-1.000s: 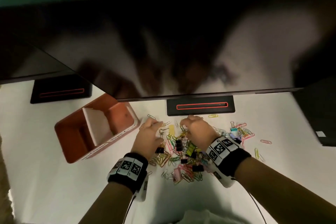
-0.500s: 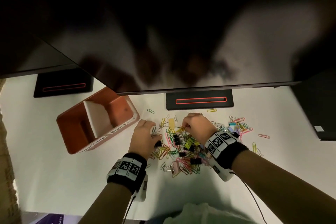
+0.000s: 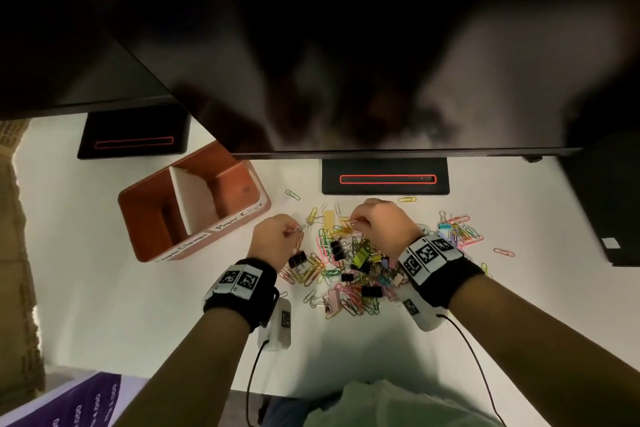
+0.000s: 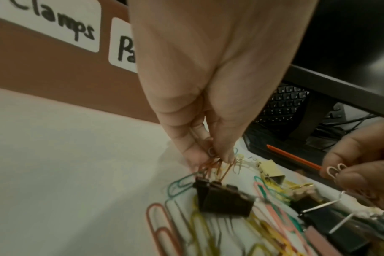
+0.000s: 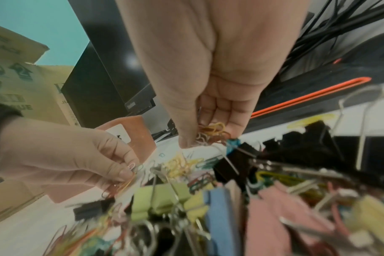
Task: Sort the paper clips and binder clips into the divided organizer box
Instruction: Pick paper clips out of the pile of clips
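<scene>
A mixed pile of coloured paper clips and binder clips [image 3: 349,267] lies on the white desk. My left hand [image 3: 277,239] hovers at the pile's left edge and pinches several small paper clips [image 4: 213,164] just above a black binder clip [image 4: 224,199]. My right hand [image 3: 377,222] is over the pile's far side, with its fingers curled round a bunch of small paper clips [image 5: 210,133]. The brown divided organizer box [image 3: 145,205] stands left of the pile, with labels [image 4: 61,24] on its near wall.
A large dark monitor [image 3: 346,63] overhangs the desk; its base [image 3: 384,180] sits just behind the pile. A second base [image 3: 133,141] stands behind the box. Stray paper clips [image 3: 504,252] lie to the right. A dark object [image 3: 613,205] is at the right edge.
The left hand has drawn back from the pile's far side to its left edge, with paper clips now pinched in its fingers. The right hand stays over the far side, gathering clips.
</scene>
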{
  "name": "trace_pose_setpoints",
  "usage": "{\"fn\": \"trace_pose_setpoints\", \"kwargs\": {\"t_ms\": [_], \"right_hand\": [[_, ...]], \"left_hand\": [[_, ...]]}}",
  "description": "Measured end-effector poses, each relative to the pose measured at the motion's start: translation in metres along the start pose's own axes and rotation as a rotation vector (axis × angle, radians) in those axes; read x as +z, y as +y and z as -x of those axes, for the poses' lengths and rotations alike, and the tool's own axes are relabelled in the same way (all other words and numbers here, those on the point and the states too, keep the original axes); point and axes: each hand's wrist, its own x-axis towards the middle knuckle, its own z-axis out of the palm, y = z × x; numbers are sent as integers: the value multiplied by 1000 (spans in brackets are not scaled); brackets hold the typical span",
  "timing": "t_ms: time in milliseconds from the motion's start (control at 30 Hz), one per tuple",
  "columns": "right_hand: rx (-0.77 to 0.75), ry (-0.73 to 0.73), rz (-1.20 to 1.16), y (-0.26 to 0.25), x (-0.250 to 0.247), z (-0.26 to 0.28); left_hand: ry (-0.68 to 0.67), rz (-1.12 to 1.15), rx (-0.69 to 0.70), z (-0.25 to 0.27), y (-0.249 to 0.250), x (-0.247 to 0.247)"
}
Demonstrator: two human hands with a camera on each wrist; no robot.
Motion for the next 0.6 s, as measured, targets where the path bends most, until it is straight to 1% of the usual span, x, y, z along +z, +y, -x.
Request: {"fn": "trace_pose_setpoints", "kwargs": {"t_ms": [67, 167, 267, 333, 400, 500, 600], "right_hand": [[-3, 53, -28, -5, -6, 5], [10, 102, -54, -18, -19, 13], [-25, 193, -75, -42, -29, 18], [-69, 254, -102, -66, -37, 17], [-113, 302, -134, -97, -43, 8], [-178, 358, -193, -146, -45, -20], [-182, 372, -252, -186, -36, -56]], "left_hand": [[11, 61, 51, 4, -1, -5], [-23, 144, 172, 15, 4, -22], [-17, 272, 235, 28, 12, -51], [3, 388, 256, 35, 16, -78], [47, 497, 264, 36, 13, -109], [174, 603, 222, 25, 0, -148], [186, 605, 140, 6, -14, -166]]}}
